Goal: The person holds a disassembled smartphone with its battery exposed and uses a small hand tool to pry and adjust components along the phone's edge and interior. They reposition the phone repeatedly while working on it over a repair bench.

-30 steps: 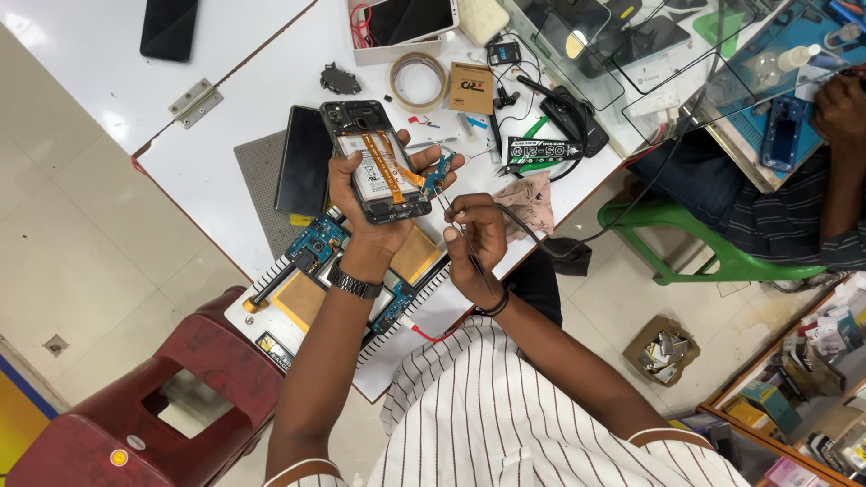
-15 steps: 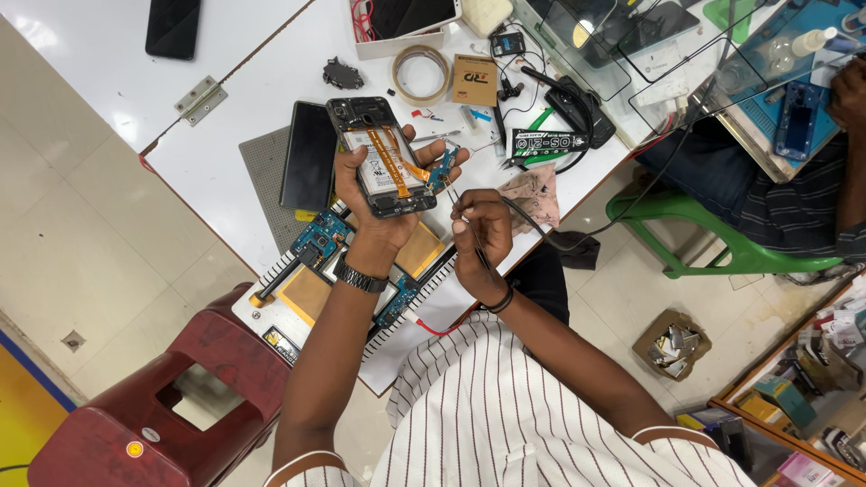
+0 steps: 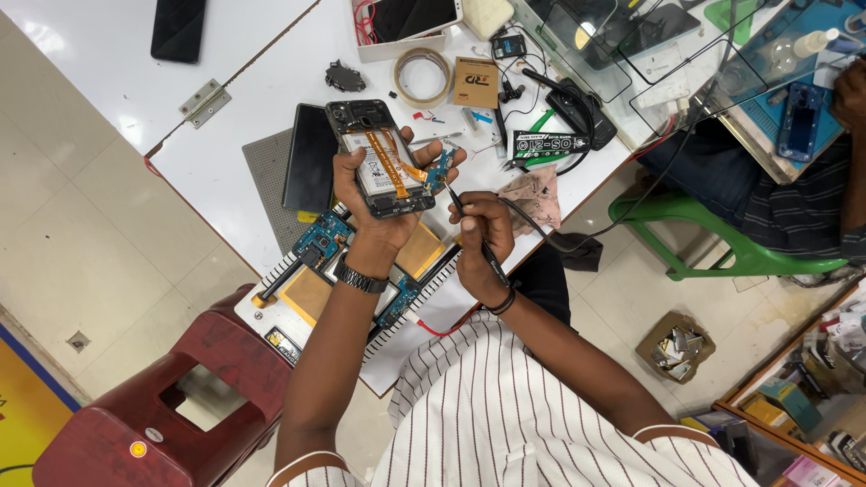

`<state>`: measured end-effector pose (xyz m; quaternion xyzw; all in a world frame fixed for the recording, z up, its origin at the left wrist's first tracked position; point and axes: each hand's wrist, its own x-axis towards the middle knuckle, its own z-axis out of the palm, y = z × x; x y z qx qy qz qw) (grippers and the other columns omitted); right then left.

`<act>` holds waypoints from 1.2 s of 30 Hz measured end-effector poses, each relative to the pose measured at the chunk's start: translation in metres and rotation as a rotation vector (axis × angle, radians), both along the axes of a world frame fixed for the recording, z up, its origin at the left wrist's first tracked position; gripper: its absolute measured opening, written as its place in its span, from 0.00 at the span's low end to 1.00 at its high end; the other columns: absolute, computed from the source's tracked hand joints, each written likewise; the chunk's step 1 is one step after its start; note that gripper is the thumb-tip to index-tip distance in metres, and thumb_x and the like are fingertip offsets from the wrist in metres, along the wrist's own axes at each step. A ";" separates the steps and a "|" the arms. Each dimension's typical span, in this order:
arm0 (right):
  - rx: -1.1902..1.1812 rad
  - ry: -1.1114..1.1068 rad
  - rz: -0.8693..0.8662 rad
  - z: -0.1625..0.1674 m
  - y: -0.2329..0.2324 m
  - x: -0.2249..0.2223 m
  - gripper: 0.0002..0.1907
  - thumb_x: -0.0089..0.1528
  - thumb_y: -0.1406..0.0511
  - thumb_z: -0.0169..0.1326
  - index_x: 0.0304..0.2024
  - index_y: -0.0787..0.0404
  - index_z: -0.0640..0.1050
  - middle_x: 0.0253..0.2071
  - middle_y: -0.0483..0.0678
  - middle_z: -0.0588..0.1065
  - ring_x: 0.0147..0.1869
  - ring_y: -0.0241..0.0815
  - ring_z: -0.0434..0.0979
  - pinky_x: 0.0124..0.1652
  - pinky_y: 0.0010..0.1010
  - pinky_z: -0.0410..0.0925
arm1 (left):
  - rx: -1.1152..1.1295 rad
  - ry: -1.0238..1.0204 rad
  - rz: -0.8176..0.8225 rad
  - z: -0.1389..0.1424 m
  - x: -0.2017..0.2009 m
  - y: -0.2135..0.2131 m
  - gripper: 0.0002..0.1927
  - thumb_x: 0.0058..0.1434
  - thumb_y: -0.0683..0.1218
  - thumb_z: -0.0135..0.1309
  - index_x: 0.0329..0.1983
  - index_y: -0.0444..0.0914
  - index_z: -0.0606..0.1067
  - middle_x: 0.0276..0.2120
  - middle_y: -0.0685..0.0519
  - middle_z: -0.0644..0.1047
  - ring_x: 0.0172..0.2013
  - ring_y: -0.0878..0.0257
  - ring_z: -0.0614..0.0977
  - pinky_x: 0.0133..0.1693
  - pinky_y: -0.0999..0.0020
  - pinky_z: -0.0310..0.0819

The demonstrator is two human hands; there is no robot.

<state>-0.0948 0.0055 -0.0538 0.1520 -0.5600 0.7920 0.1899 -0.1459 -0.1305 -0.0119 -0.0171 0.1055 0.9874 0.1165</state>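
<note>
1. Opened phone [image 3: 379, 167], back cover off, held up above the white table [image 3: 271, 81]. Battery and orange flat strips bare and showing.
2. Held tight in the left hand [image 3: 383, 216], fingers curled round both long sides. Could slip and fall on the table or the floor if that hold goes loose.
3. Small blue board piece [image 3: 440, 168] sticking out at the phone's right side, near the left fingertips. Could bend or snap off if pushed hard.
4. Thin black tool [image 3: 456, 200] pinched in the right hand [image 3: 483, 248], tip pointing up at the blue piece. Touching or just short of it: cannot tell. Might poke the battery or scratch the strips if the tip slides.
5. Black cord [image 3: 532, 230] trailing from the right hand's side toward the table. Could catch and tug the tool at a bad time.
6. Right below the hands, a work board with blue circuit boards [image 3: 317, 242] and yellow pads. Could get knocked by a dropped phone.
7. Further out, a tape roll [image 3: 424, 77], a small brown box [image 3: 475, 83] and a dark phone [image 3: 311, 167] lying flat. Tiny loose bits there, easy to lose.
8. At the far right, another person's arm [image 3: 848, 95] at a blue mat. Well apart, but a bump to the table could shake things.
</note>
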 end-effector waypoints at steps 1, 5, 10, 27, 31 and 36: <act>0.001 -0.004 0.001 -0.001 0.000 0.000 0.12 0.73 0.61 0.52 0.51 0.62 0.69 0.51 0.52 0.72 0.48 0.38 0.74 0.50 0.30 0.70 | -0.002 0.003 0.000 -0.001 0.000 0.000 0.33 0.61 0.62 0.45 0.59 0.34 0.70 0.51 0.29 0.78 0.60 0.22 0.73 0.61 0.36 0.72; 0.008 -0.021 -0.008 -0.004 0.000 0.000 0.11 0.73 0.62 0.52 0.51 0.62 0.69 0.51 0.53 0.72 0.50 0.38 0.75 0.50 0.30 0.71 | -0.014 -0.004 0.000 -0.003 -0.001 0.001 0.34 0.61 0.63 0.45 0.60 0.34 0.69 0.51 0.29 0.78 0.60 0.22 0.73 0.61 0.36 0.72; 0.024 -0.009 -0.022 -0.012 -0.001 0.001 0.09 0.72 0.67 0.53 0.50 0.62 0.68 0.51 0.52 0.72 0.51 0.38 0.76 0.52 0.30 0.72 | -0.032 -0.040 0.012 -0.008 0.000 0.000 0.34 0.60 0.63 0.45 0.61 0.35 0.67 0.51 0.29 0.78 0.59 0.22 0.74 0.61 0.35 0.72; 0.082 0.062 -0.040 -0.021 0.002 0.002 0.07 0.72 0.70 0.52 0.49 0.64 0.69 0.53 0.54 0.71 0.53 0.37 0.74 0.58 0.33 0.73 | -0.071 -0.004 0.037 -0.012 0.001 0.003 0.35 0.60 0.62 0.46 0.62 0.34 0.67 0.51 0.29 0.77 0.58 0.22 0.74 0.61 0.34 0.72; 0.095 0.074 -0.031 -0.022 0.006 0.004 0.06 0.72 0.70 0.52 0.49 0.64 0.69 0.53 0.53 0.70 0.54 0.38 0.74 0.58 0.33 0.73 | -0.088 -0.019 0.044 -0.009 0.001 0.004 0.35 0.59 0.63 0.46 0.61 0.35 0.68 0.50 0.29 0.77 0.57 0.22 0.75 0.60 0.35 0.73; 0.080 0.029 0.023 -0.020 0.011 0.006 0.07 0.71 0.70 0.52 0.49 0.64 0.69 0.52 0.52 0.71 0.54 0.39 0.75 0.57 0.32 0.71 | -0.077 -0.016 0.031 -0.005 0.001 0.003 0.36 0.59 0.63 0.47 0.61 0.34 0.68 0.51 0.30 0.78 0.58 0.23 0.75 0.60 0.35 0.73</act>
